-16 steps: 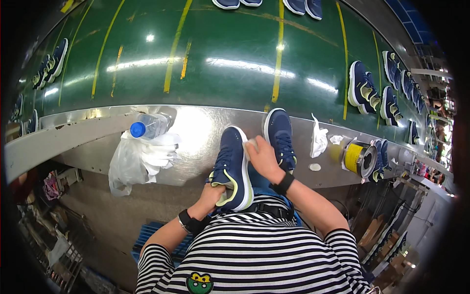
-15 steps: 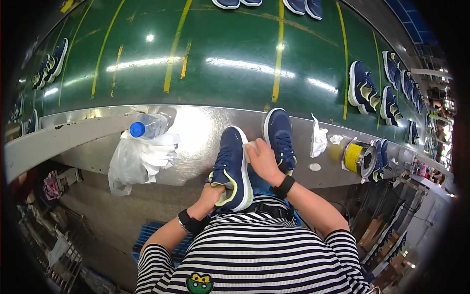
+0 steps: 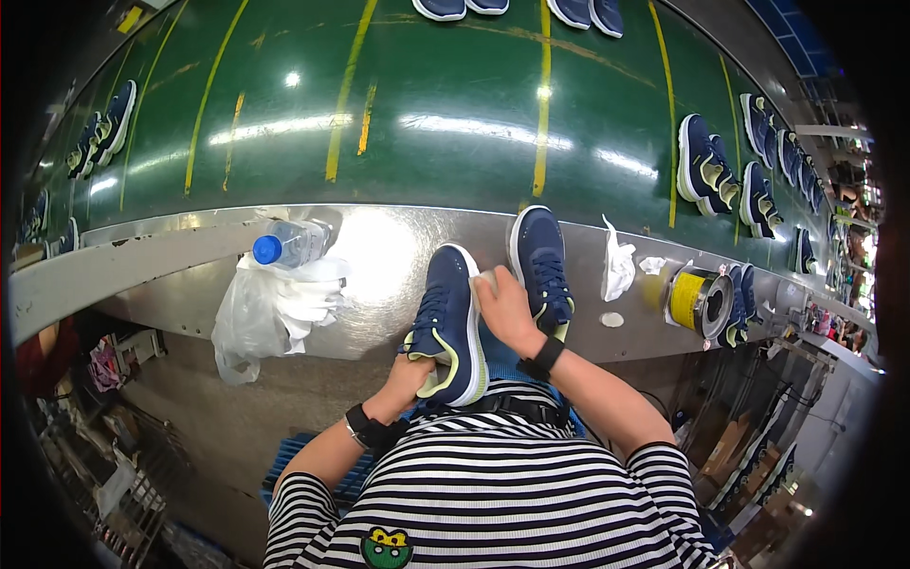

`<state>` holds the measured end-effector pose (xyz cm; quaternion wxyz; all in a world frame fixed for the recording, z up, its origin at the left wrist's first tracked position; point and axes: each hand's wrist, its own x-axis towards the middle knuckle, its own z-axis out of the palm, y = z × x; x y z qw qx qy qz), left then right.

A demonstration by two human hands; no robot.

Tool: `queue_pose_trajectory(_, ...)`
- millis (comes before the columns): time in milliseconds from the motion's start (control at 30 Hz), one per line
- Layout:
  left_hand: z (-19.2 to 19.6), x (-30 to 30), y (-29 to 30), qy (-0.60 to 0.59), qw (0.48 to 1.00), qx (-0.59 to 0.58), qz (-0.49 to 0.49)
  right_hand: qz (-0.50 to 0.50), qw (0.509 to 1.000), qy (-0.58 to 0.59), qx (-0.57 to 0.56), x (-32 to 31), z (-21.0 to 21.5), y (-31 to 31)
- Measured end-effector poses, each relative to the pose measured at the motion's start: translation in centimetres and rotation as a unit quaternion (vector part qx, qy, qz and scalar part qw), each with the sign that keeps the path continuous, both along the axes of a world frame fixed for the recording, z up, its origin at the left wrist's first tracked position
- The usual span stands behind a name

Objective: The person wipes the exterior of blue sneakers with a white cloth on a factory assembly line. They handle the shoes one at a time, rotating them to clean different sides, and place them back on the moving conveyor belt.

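Note:
A navy sneaker (image 3: 438, 302) with a white sole and lime lining is tilted toe-up between my hands, its heel close to my body. My left hand (image 3: 411, 377) grips it at the collar, the fingers partly hidden inside the opening. Against the sole edge on the right side, near the forefoot, my right hand (image 3: 507, 308) pinches a small whitish cloth or pad (image 3: 485, 278). Just beyond that hand a matching sneaker (image 3: 543, 256) rests on the metal ledge, toe pointing away. My right wrist covers part of its heel end.
Behind the metal ledge (image 3: 398, 322) runs a green conveyor belt (image 3: 455, 85) carrying several navy sneakers (image 3: 704, 166). To the left are a blue-capped bottle (image 3: 267, 249) and a plastic bag (image 3: 242, 327). A crumpled white cloth (image 3: 618, 261) and a yellow-labelled tin (image 3: 697, 302) lie to the right.
The belt's markings and the shoes at its left have shifted slightly to the right. My right hand has moved very little along the sole edge; my left hand keeps its hold.

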<state>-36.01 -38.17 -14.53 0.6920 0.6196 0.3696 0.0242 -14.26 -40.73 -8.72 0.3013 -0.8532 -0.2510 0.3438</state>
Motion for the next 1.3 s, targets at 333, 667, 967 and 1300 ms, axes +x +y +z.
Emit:
queue_pose_trajectory(333, 4.7, 2.1, 3.0, 0.086, 0.965, -0.235, 0.082, 0.006, 0.995, -0.06, 0.084, 2.7, 1.2, 2.9)
queue_pose_trajectory(667, 6.1, 2.2, 4.6, 0.033, 0.972, -0.229, 0.052, -0.345, 0.933, -0.093, 0.045, 15.6, -4.9, -24.1)
queue_pose_trajectory(967, 7.6, 4.4, 5.3, -0.041, 0.971, -0.23, 0.041, -0.249, 0.827, -0.495, -0.095, 15.2, -4.3, -24.3)
queue_pose_trajectory(1300, 8.0, 7.2, 4.9, -0.063, 0.997, -0.047, -0.004, -0.116, 0.945, -0.305, 0.013, 11.5, -6.5, -24.1)
